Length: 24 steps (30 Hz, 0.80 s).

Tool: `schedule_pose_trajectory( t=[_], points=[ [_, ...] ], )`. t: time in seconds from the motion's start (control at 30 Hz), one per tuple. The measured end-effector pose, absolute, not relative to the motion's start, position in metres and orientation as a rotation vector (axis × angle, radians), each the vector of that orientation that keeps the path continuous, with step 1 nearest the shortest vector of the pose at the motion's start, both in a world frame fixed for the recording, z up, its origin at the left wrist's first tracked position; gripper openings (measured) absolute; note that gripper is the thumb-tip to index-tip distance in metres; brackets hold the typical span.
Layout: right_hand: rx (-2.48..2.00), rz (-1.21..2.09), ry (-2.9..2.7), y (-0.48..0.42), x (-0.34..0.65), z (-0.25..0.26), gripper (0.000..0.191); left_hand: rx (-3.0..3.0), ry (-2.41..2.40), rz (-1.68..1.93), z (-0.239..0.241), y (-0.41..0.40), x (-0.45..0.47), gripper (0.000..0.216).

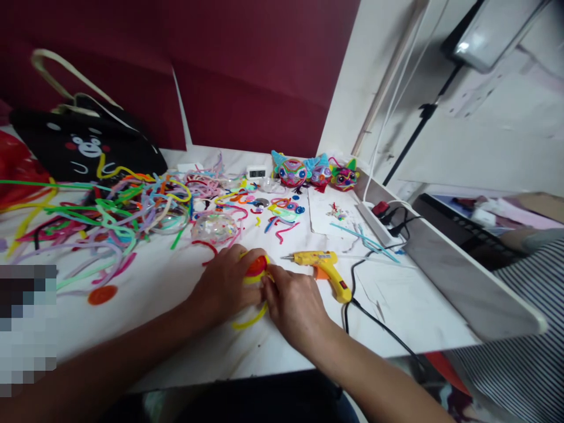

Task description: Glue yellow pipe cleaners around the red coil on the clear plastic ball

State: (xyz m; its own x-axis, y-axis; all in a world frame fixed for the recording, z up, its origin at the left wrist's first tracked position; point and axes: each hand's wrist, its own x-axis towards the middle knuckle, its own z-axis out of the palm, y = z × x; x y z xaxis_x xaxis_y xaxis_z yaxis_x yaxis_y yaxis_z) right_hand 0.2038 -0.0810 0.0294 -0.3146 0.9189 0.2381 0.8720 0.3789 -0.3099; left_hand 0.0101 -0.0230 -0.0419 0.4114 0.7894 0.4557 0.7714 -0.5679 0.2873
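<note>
My left hand [222, 282] is closed around a small round orange-red piece [256, 267] edged with yellow, which it holds just above the white table. My right hand [297, 302] pinches the yellow pipe cleaner [252, 322] at the right edge of that piece. The loose end of the pipe cleaner curves below both hands towards the table. My fingers hide much of the piece. To the right of my right hand lies a yellow hot glue gun [324, 267] on its side, nozzle pointing left.
A heap of coloured pipe cleaners [114, 211] covers the left side, near a black bag [88, 144]. Several decorated animal heads [293, 170] stand at the back. A power strip [379, 223] and black cord [388, 329] lie right. Someone in striped clothing [529, 305] is at right.
</note>
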Motion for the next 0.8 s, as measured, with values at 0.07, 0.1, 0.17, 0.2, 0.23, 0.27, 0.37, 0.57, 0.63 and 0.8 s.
schedule_pose_trajectory(
  t=[0.07, 0.1, 0.17, 0.2, 0.23, 0.27, 0.37, 0.57, 0.63, 0.8],
  points=[
    [-1.566, 0.204, -2.275, -0.081, 0.203, 0.031, 0.014, 2.603, 1.441, 0.865, -0.039, -0.024, 0.011, 0.047],
    [-1.57, 0.22, -2.276, -0.081, 0.203, 0.031, 0.015, 2.599, 1.433, 0.868, -0.037, -0.024, 0.012, 0.045],
    [-1.579, 0.248, -2.277, -0.08, 0.204, 0.032, 0.017, 2.59, 1.411, 0.882, -0.036, -0.024, 0.012, 0.044],
    [-1.582, 0.26, -2.279, -0.08, 0.205, 0.032, 0.018, 2.585, 1.396, 0.89, -0.035, -0.024, 0.012, 0.044],
    [-1.586, 0.271, -2.28, -0.081, 0.205, 0.032, 0.019, 2.581, 1.378, 0.897, -0.035, -0.023, 0.012, 0.044],
    [-1.591, 0.28, -2.281, -0.081, 0.206, 0.032, 0.02, 2.579, 1.358, 0.903, -0.035, -0.023, 0.011, 0.045],
    [-1.605, 0.306, -2.283, -0.082, 0.207, 0.031, 0.027, 2.575, 1.294, 0.907, -0.034, -0.023, 0.009, 0.049],
    [-1.56, 0.33, -2.249, -0.085, 0.211, 0.022, 0.044, 2.57, 1.134, 0.773, -0.01, -0.021, -0.001, 0.045],
    [-1.521, 0.336, -2.23, -0.085, 0.213, 0.019, 0.045, 2.53, 1.043, 0.685, 0.003, -0.018, -0.007, 0.058],
    [-1.405, 0.427, -2.168, -0.084, 0.219, 0.012, 0.045, 2.511, 0.998, 0.511, 0.017, 0.001, -0.024, 0.062]
  ],
)
